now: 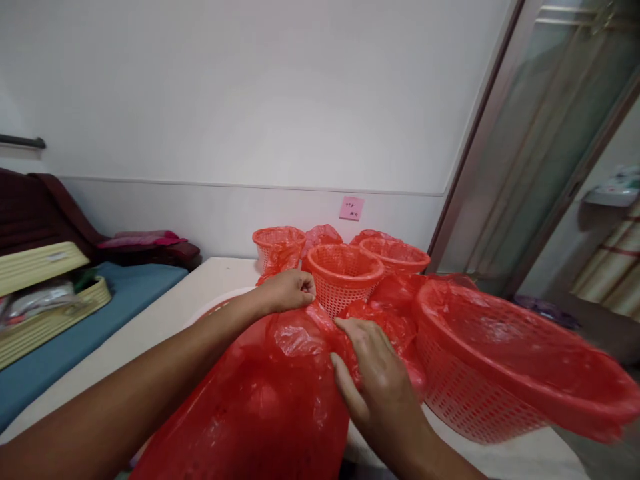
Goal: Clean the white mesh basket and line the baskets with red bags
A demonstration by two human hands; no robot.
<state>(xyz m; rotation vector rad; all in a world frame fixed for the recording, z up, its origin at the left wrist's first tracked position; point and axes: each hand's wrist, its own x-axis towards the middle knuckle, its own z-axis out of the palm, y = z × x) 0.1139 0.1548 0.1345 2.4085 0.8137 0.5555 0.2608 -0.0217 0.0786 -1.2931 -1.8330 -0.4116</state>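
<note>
Red plastic bag (260, 400) spreads across the near middle of the scene at a white table (225, 270), its film glossy and creased. A person's left hand (289, 291), arm stretched in from the near left, pinches the bag's far edge between curled fingertips. The right hand (377, 370), reaching in from the near right, lies against the crumpled red film with fingers extended and thumb spread apart from them; whether it grips any plastic cannot be told. The two hands are apart, with film between them.

Just beyond, a red mesh basket (345, 283) stands upright near the middle of the table, a smaller basket (279, 237) to its far left and another basket (395, 253) to its far right. On the right, a large oval basket (480, 373) is lined with red film that folds over its rim. A pink note (351, 208) is stuck to the white wall (250, 100) at the far side, and a pale yellow case (55, 320) rests on a blue surface (135, 287) at left.
</note>
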